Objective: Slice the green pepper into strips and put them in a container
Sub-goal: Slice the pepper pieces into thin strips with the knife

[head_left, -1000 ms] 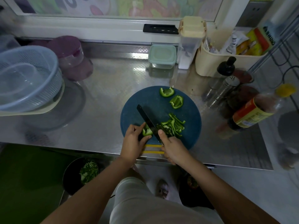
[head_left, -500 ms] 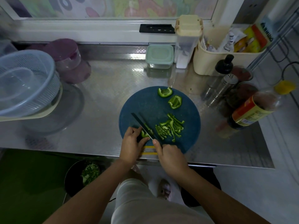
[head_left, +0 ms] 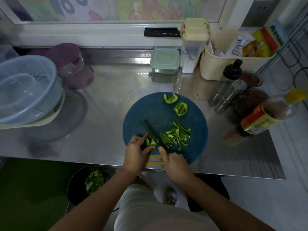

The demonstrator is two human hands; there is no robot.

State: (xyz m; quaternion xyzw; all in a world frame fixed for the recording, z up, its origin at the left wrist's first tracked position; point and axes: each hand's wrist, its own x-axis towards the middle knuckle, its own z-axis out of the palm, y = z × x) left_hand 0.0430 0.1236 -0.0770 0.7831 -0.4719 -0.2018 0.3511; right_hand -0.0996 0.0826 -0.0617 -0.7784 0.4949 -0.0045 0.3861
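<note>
– Right hand (head_left: 176, 165), just below the middle of the frame: what is it doing?
– Gripping the knife (head_left: 148, 130) by its handle, forefinger laid along the spine. The blade runs up and to the left, across the pepper piece (head_left: 150, 142).
– And the left hand (head_left: 135, 152)?
– Just left of the other, fingers curled, pinching that same piece down near the lower edge of the blue cutting board (head_left: 146, 112). The blade sits right beside the fingertips.
– So which step is this?
– Slicing, I'd say, and partway through it. A heap of cut strips (head_left: 175, 137) lies just right of the blade. Higher on the board, toward its upper right, a curled uncut chunk (head_left: 170, 98) and a second uncut chunk (head_left: 181, 108) wait.
– Next move?
– By my reckoning, a clean downward stroke, then the holding fingers shifting leftward a little for the following cut. The held piece is small, so the fingertips want tucking well in.
– Any container for the strips?
– None beside the board. Further up the frame a lidded green box (head_left: 165, 60) stands on the steel counter (head_left: 108, 97) near the back wall, and a pale colander (head_left: 28, 87) sits at the far left. Which is meant, I can't tell. The box would need its lid off first.
</note>
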